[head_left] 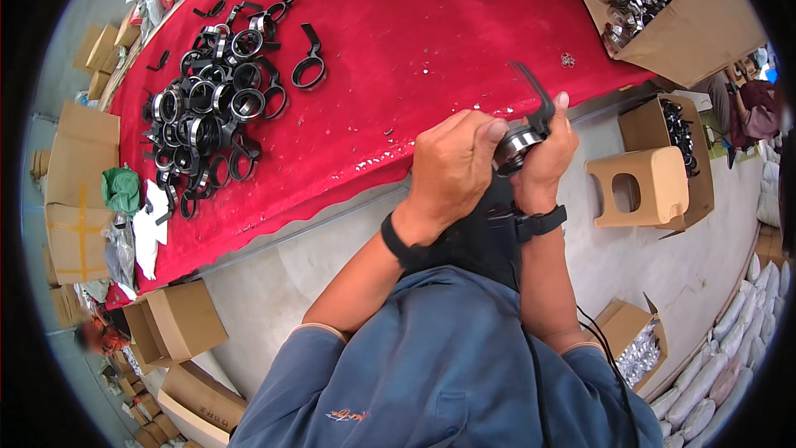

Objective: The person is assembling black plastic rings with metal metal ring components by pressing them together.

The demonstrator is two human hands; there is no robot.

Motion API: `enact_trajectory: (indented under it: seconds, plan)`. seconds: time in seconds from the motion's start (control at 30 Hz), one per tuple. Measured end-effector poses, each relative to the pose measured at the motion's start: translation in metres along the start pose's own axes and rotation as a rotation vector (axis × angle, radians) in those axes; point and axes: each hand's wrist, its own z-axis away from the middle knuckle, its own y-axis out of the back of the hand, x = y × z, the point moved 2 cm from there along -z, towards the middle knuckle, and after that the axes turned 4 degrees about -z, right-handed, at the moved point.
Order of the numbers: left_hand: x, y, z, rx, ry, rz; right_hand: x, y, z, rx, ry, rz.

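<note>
The held ring [521,148] looks like shiny, smooth metal, and its curved arm [543,116] seems more like black plastic. Red cloth [365,58] is pretty matt, carton [696,33]'s plain dull cardboard, stool [663,187] looks like smooth tan plastic.

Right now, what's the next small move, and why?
Probably press lightly with the fingers of the left hand on the round black ring with silver metal band and curved black arm: they sit at its left edge, and the right hand supports the opposite side. Whether the band is fully seated can't be told.
</note>
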Motion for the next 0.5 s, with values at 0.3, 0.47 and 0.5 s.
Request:
enact_trajectory:
  seconds: [0.3, 0.47, 0.5]
  plan:
    - [-0.009, 0.002, 0.02, -0.27, 0.077, 0.001, 0.005, 0.0, -0.01, 0.044, -0.186, -0.082]
    - [-0.006, 0.004, 0.032, -0.212, 0.056, -0.08, 0.006, -0.003, 0.003, -0.012, -0.232, -0.064]
    - [-0.007, 0.006, 0.034, -0.213, 0.041, -0.085, 0.011, -0.004, 0.003, -0.013, -0.225, -0.078]
